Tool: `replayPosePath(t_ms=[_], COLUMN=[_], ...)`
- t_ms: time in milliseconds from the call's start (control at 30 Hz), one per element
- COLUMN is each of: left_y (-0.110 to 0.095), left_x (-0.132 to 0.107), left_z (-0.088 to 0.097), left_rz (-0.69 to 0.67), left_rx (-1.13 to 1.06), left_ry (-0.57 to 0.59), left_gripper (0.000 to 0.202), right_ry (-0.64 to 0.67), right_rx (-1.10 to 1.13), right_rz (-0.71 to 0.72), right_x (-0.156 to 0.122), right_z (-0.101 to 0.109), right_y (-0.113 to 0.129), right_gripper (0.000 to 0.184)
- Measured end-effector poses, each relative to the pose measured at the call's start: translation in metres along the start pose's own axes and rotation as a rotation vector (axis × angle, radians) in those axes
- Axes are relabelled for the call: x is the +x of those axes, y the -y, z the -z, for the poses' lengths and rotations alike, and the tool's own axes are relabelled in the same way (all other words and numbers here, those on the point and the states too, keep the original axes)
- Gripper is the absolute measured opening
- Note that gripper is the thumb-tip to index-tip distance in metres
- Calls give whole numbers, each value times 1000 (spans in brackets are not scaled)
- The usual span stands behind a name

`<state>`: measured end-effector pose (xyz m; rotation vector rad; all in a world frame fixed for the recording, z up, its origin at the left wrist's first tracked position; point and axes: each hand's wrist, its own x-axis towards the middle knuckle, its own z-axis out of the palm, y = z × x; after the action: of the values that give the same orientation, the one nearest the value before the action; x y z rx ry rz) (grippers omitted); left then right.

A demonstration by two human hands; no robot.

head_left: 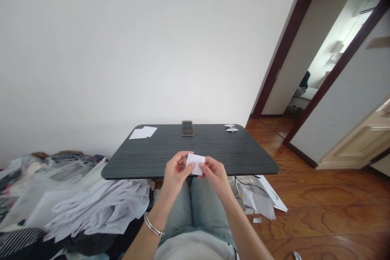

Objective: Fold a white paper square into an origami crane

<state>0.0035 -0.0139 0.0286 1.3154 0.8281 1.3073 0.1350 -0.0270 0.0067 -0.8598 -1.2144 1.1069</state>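
Evidently the work in hand is at the folding stage: a small piece of white paper (pixel 196 159) is held up between the two hands, just over the near edge of the dark worktop (pixel 152 156) and above the person's lap. The left hand (pixel 177 167) pinches it at its left side, thumb on the near face and fingers curled behind. The right hand (pixel 213 167) grips the lower right part the same way, its thumb pressed to the paper close to the other thumb. Neither hand is free. The paper looks doubled over into a compact shape, though the layers are too small to make out, so I cannot tell which fold is being made.

With the thumbs set so near each other, I judge that a crease is being lined up or pressed flat. From this hold, the next move calls for matching the edges before bearing down, with one hand steadying the layers while the other runs along the fold; a slip now could leave the crease crooked.

Toward the back of the worktop, loose white sheets (pixel 142 132) lie at the left, a phone (pixel 187 128) lies near the middle, and small folded paper figures (pixel 232 129) sit at the right, well apart from the hands.
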Motion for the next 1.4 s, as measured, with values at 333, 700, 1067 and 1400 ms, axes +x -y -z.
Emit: replayPosePath(t_ms=[333,700,1067,1400], left_y=[-20,-20,-19,-24], left_x=[-7,-4,0,4], left_z=[1,11,15,20], left_rz=[-69,-36,15,81], left_rx=[-12,-80,-81,-49], left_ry=[-19,124,73,127], left_gripper=[27,19,17,17], right_ry=[131,173,177,228], right_rx=[-32,-28,-47,-153], right_rz=[-41,-17,-57,-21], right_x=[-8,-15,-14,-13], right_z=[-1,-2,-4,0], right_y=[10,22,24,21], right_gripper=[30,30,29,32])
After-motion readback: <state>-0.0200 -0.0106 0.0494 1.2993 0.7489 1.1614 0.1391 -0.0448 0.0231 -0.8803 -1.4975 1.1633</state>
